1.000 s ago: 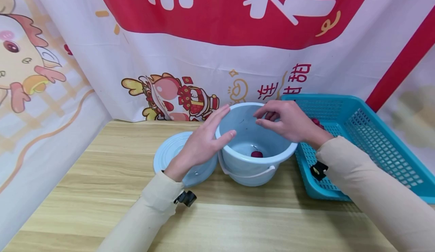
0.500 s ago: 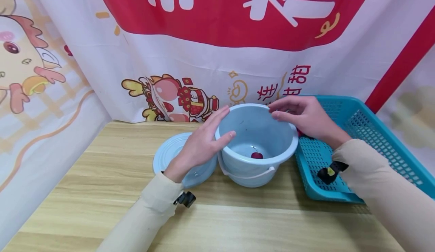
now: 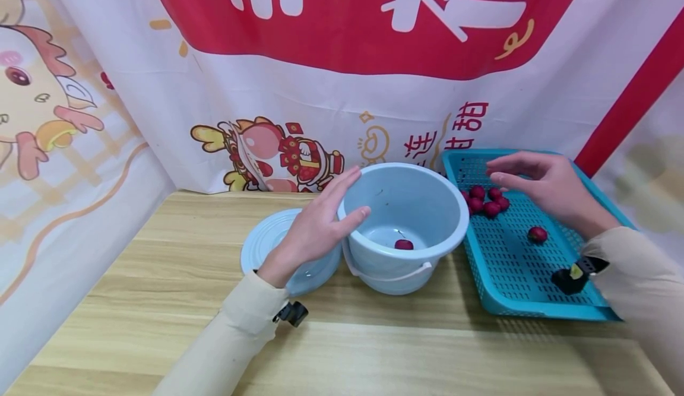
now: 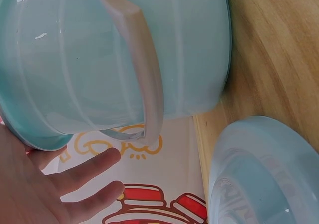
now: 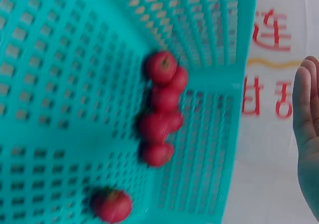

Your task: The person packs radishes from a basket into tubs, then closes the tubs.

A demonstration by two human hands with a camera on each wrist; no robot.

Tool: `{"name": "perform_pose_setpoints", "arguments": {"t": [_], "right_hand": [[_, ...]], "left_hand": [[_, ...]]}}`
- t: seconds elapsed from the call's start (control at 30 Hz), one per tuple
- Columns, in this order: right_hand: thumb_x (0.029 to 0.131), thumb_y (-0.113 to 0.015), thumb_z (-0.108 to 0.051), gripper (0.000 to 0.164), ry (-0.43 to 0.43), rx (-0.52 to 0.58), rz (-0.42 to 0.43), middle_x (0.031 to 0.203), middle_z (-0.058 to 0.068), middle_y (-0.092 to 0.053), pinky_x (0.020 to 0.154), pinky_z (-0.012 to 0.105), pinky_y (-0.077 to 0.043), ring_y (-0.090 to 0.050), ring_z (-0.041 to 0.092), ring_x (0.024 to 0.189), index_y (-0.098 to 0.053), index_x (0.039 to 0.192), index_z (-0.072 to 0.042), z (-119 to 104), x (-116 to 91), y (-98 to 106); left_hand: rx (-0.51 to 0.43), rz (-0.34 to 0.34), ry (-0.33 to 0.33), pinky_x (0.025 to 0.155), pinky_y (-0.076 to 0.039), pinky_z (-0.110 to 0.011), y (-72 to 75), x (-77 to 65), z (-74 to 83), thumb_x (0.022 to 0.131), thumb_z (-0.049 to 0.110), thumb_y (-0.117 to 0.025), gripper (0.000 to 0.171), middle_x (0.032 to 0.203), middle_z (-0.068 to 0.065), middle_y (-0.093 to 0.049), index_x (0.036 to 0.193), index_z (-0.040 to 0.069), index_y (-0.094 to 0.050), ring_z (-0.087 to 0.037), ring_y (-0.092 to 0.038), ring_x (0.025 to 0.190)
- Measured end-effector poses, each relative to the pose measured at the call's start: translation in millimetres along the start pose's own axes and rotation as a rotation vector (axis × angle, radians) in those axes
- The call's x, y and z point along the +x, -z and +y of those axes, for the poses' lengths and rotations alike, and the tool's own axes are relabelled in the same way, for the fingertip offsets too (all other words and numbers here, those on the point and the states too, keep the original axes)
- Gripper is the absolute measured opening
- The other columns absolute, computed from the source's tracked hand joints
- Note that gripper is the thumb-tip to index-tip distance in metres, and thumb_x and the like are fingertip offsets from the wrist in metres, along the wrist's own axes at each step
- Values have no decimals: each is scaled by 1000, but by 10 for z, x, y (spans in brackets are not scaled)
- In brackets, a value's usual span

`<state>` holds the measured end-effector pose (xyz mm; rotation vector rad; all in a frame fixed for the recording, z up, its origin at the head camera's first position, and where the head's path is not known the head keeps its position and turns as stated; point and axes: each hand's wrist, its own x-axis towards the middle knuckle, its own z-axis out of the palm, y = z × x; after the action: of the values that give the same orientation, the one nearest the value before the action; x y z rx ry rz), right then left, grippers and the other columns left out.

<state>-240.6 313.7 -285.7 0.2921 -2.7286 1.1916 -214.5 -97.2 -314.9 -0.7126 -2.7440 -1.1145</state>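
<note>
My left hand (image 3: 317,227) touches the left rim of a light blue bucket (image 3: 451,238) with fingers extended and thumb apart. At the bottom of the bucket lies one small dark red round fruit (image 3: 404,244). My right hand (image 3: 550,185) is above the teal perforated basket (image 3: 481,289), its fingers slightly bent and nothing held. Beneath and left of it, several red fruits (image 3: 491,208) cluster by the basket's left wall. A single red fruit (image 3: 537,234) lies apart, nearer the middle. The right wrist view shows the cluster (image 5: 164,99) slightly blurred, with the hand at the right edge.
A round light blue lid (image 3: 262,247) lies on the wooden table (image 3: 160,277), left of the bucket and partly under my left forearm. The bucket's pale handle (image 4: 149,79) hangs down along its side. A printed cloth (image 3: 278,99) hangs behind the table.
My right hand has moved right, from over the bucket to above the basket, uncovering the fruits there. My left hand stays at the bucket's rim.
</note>
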Motion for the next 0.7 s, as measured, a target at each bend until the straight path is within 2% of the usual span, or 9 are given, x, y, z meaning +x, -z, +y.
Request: {"name": "perform_pose_setpoints", "arguments": {"t": [0.17, 0.3, 0.4, 0.53, 0.57, 0.7], "right_hand": [[99, -76, -34, 48, -23, -18, 11, 112, -32, -68, 75, 17, -61, -72, -2, 94, -67, 142, -15, 283, -24, 164], [99, -75, -39, 55, -98, -70, -50, 110, -35, -65, 75, 20, -62, -70, -1, 94, -63, 146, -14, 474, -39, 280], [99, -74, -44, 62, -160, -109, -133, 123, -20, -67, 77, 23, -62, -69, 0, 96, -58, 151, -14, 577, -48, 343], [100, -72, -44, 65, -208, -120, -221, 142, 13, -64, 80, 27, -63, -71, 3, 98, -55, 153, -10, 672, -55, 390], [101, -72, -43, 65, -215, -119, -236, 145, 18, -61, 81, 29, -63, -71, 5, 99, -54, 153, -9, 695, -59, 397], [103, -68, -43, 65, -246, -121, -290, 147, 25, -59, 84, 34, -63, -71, 17, 105, -52, 153, -5, 795, -71, 412]], "left_hand": [[2, 1, 4, 124, -32, -70, -2, -4, 1, 102, 62, -50, 77, 178, 17, -19, 169, 32, -27, -17, -24, 165], [1, -1, 3, 124, -32, -70, -3, -5, 4, 101, 64, -49, 78, 177, 18, -18, 169, 32, -27, -17, -24, 165], [1, 0, 0, 124, -32, -71, -4, -3, 5, 102, 63, -49, 78, 178, 17, -19, 169, 31, -27, -18, -24, 165], [-3, 0, -1, 123, -32, -71, -4, 4, 2, 102, 61, -50, 77, 178, 16, -19, 169, 31, -27, -18, -24, 165], [-4, 0, -1, 123, -32, -71, -4, 4, 2, 103, 60, -51, 76, 178, 16, -19, 169, 32, -27, -18, -24, 165], [-7, -1, 1, 123, -32, -72, -4, 4, 5, 103, 59, -51, 76, 178, 16, -18, 169, 32, -27, -18, -23, 165]]}}
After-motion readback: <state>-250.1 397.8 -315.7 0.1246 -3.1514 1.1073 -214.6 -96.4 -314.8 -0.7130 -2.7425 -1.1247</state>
